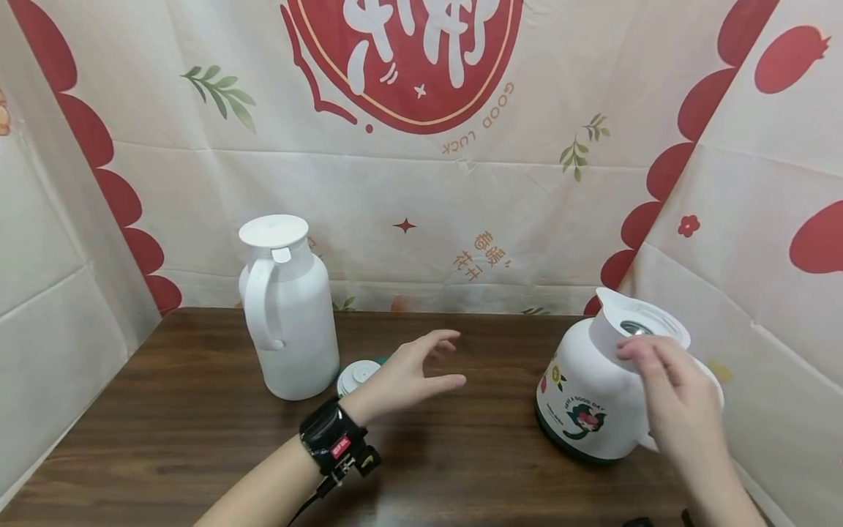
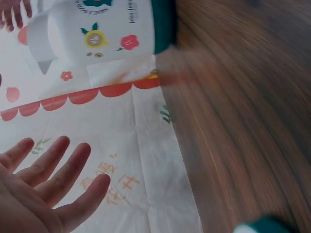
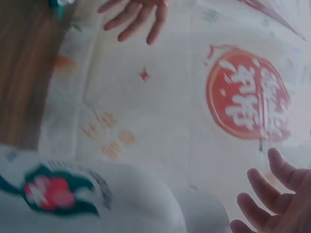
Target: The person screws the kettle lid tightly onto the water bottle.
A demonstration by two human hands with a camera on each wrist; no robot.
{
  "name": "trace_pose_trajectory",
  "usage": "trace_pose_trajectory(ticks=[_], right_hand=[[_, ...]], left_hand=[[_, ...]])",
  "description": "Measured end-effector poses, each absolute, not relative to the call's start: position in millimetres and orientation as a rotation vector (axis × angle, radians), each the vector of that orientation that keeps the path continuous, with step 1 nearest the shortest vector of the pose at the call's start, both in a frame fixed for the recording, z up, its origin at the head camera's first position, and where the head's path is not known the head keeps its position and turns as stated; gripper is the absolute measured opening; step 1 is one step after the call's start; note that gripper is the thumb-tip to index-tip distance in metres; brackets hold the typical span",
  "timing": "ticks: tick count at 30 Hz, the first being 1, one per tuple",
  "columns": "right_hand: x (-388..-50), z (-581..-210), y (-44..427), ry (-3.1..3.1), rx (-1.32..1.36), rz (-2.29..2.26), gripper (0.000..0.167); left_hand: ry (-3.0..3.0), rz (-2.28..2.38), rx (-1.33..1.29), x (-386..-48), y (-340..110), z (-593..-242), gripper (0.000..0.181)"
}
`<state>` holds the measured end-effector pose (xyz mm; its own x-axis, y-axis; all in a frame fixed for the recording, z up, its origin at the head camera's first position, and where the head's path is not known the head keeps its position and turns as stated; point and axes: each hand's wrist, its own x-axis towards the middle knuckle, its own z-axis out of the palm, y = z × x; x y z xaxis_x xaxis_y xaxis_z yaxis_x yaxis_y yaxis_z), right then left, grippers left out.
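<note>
A squat white thermos jug (image 1: 596, 395) with printed fruit and a dark green base stands at the right of the table. Its top shows a dark round opening. Beside and partly in front of that top is my right hand (image 1: 688, 406), fingers loosely bent and holding nothing. Fingers of this hand (image 3: 279, 199) look spread in the right wrist view. My left hand (image 1: 408, 373) hovers mid-table, thumb and fingers apart, with nothing between them. Behind its wrist lies a white and green lid (image 1: 356, 375), partly hidden.
A taller white jug (image 1: 299, 322) with a flat top stands at the left back, its handle facing forward. The dark wooden table (image 1: 165, 432) meets a printed cloth backdrop (image 1: 408, 183). Cloth also hangs at both sides.
</note>
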<state>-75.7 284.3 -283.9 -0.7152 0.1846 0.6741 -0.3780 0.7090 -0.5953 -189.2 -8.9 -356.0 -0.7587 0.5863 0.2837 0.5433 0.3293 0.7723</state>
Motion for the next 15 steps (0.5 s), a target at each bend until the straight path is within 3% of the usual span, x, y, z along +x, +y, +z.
trace_pose_trajectory(ticks=[10,15], right_hand=[[-68.9,-274.3,327.3,-1.849,-0.101,1.150,0.029],[-73.3,-286.6,358.4,-1.598,0.051,1.453,0.025]], left_hand=[[2.461,1.575,1.029,-201.5,24.8,-352.9,0.063],[2.416,1.620,1.000,-207.5,36.5,-357.6,0.061]])
